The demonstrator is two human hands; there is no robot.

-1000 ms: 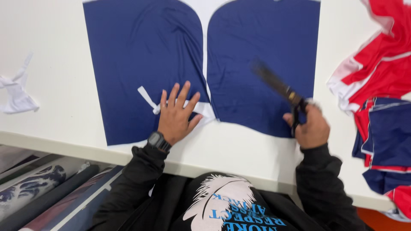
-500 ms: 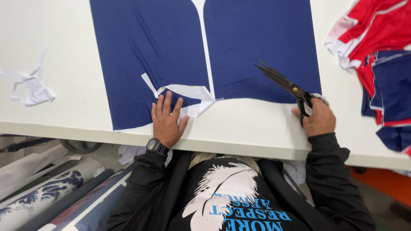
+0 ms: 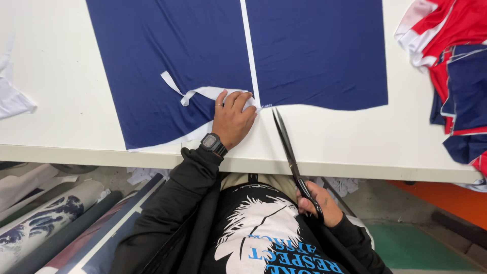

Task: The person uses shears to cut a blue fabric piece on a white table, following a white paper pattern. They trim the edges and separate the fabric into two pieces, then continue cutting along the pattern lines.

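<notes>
Scissors: I see one pair of long black-handled steel scissors (image 3: 291,152). Their long axis runs steeply up the view, leaning slightly left; the tips point away from the body toward the white gap between the two cloth panels, and the handles hang past the near table edge.
Blades: nearly together, only a thin sliver between them near the tips.
Right hand: my right hand (image 3: 317,203) is closed around the scissor handles, below the table edge, in front of the chest.
Left hand: my left hand (image 3: 232,119) lies flat, palm down, fingers spread, holding nothing; it presses the lower right corner of the left panel, on a loose white fabric strip (image 3: 195,92).
Panels: two navy blue printed fabric panels, the left panel (image 3: 167,66) and the right panel (image 3: 317,50), lie side by side on the white cutting table (image 3: 350,137), split by a narrow white band.
Other cloth: one heap of red, white and navy pieces (image 3: 451,56) at the right edge; one white scrap (image 3: 12,99) at far left.
</notes>
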